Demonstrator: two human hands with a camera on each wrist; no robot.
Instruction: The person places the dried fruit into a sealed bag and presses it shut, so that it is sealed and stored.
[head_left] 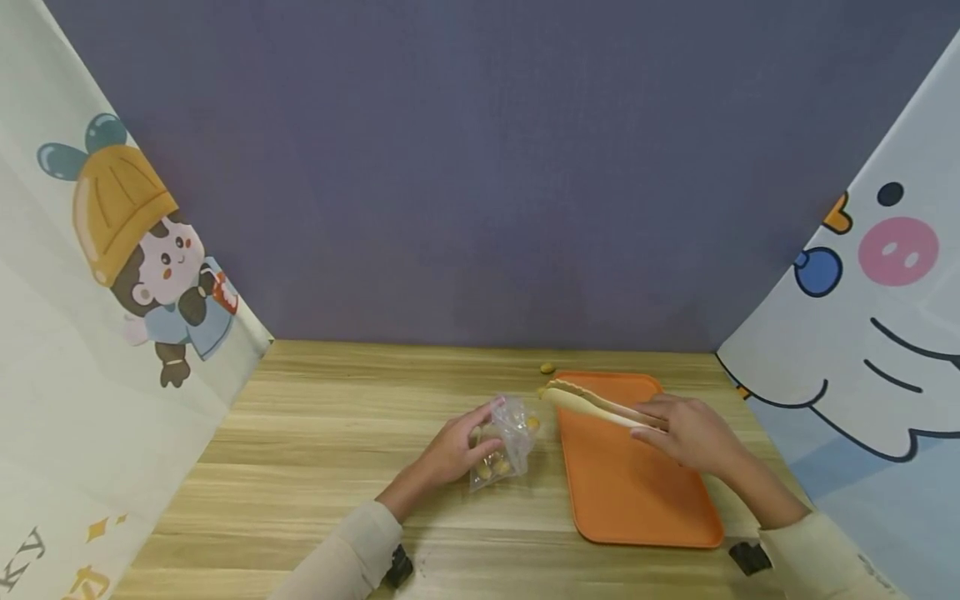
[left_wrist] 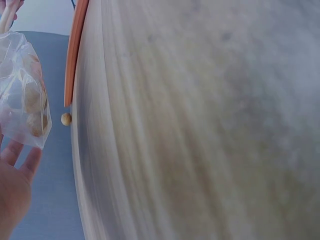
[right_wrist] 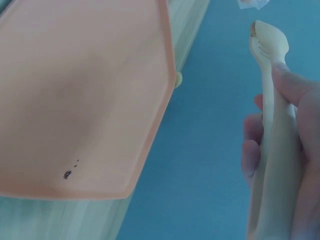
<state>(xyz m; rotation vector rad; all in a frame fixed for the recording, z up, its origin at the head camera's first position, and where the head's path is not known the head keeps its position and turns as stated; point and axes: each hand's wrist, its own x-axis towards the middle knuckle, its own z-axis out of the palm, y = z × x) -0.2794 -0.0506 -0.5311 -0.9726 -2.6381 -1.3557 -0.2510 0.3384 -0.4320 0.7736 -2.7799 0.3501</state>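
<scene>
At far left, a pale hanging sheet (head_left: 45,333) with a printed cartoon child in a ribbed yellow cap. Across the back, a tall, flat, grey-violet wall (head_left: 487,167). Before it, a table (head_left: 315,417) with light wood grain in long streaks from side to side. At far right, a second pale sheet (head_left: 885,333), printed with a pink oval snout, thick black curves and a light blue lower area.

On and above the table, from the left: a cream cloth sleeve (head_left: 348,550), then the left hand (head_left: 453,446), grasping a bag (head_left: 517,450) between thumb and fingers, just left of the tray. Clear, creased, glossy plastic, squared at the lower corners. Inside, small rounded yellow-brown balls (head_left: 501,467) gathered low down, with another near the upper right edge. Contact between bag and table unclear.

Farther back, a loose ball (head_left: 547,367) of similar colour, on the table just beside the tray's far left corner. Next, tongs (head_left: 592,406) above the tray, pale and smooth, with scalloped tips pointing toward the bag; a speck of yellow-brown at the tips, too small to identify. Beneath, a tray (head_left: 637,492) in matte orange, rectangular, with rounded corners and a low raised rim. At right, the right hand (head_left: 690,429), fingers and thumb wrapped about the tongs' arms, below another cream sleeve (head_left: 810,542).
</scene>
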